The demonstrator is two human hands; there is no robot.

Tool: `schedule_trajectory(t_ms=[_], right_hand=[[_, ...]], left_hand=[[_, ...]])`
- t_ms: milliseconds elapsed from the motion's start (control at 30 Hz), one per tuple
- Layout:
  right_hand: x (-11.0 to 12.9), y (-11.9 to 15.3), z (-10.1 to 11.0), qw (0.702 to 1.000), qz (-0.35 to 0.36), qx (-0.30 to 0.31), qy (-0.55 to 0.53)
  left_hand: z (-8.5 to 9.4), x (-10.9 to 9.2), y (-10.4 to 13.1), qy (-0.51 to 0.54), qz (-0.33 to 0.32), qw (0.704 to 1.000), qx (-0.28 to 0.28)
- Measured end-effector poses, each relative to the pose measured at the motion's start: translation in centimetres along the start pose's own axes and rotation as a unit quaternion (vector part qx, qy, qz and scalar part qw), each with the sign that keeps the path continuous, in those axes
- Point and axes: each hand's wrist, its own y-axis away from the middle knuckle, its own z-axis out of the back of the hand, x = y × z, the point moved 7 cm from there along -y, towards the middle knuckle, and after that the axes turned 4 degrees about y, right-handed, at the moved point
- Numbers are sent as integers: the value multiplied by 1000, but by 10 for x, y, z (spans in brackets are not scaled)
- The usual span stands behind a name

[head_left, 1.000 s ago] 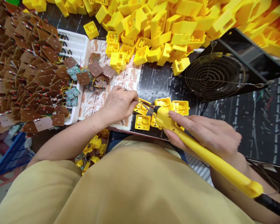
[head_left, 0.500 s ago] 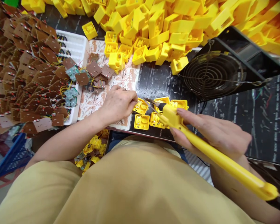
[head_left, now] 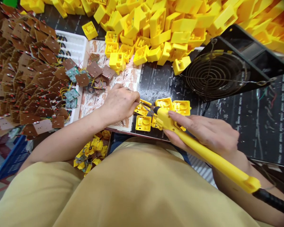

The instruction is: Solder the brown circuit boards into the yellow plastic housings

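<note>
The yellow casing [head_left: 140, 109] being worked on lies on the black mat [head_left: 153, 77], just right of the left hand [head_left: 121, 102], its open side up and small fittings showing inside a raised rim. It is a shallow, box-like shell in bright, plain plastic, partly covered by the fingertips and the metal end of the tool. The left thumb and forefinger come close together at its left edge; whether they are clamped on the casing or on something thin, I cannot tell. The right hand [head_left: 210, 135] has its fingers clamped around the yellow soldering tool [head_left: 203, 149], which has a long, smooth, slanting handle, a bulkier front, a black collar and a black cable [head_left: 272, 200] at the rear. Its thin metal tip reaches over the casing, though contact is too small to make out. Four similar shells sit close by: the lower-left shell [head_left: 143, 123] shows a round patch of perforations, the upper shell [head_left: 164, 103] and right-hand shell [head_left: 181, 107] show rounded recesses, and the fourth is mostly hidden beneath the tool.
</note>
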Motion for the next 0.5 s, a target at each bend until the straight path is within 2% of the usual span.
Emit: schedule_trajectory(t_ms=[67,200,300,400,500], right_hand=[[-2,4,3,1000,-7,-3,0],[-16,20,12,996,-71,-30,40],[-22,25,14,993,-77,-48,70],[-24,26,15,993,-66,-70,73],[-33,33,15,989,-122,-84,23]], left_hand=[[0,-1,-1,-13,-10,1000,1],[-1,-1,-2,-25,-15,1000,4],[0,1,-2,-12,-13,1000,-16],[1,1,-2,3,-16,1000,-25],[1,0,-1,4,-18,1000,-21]])
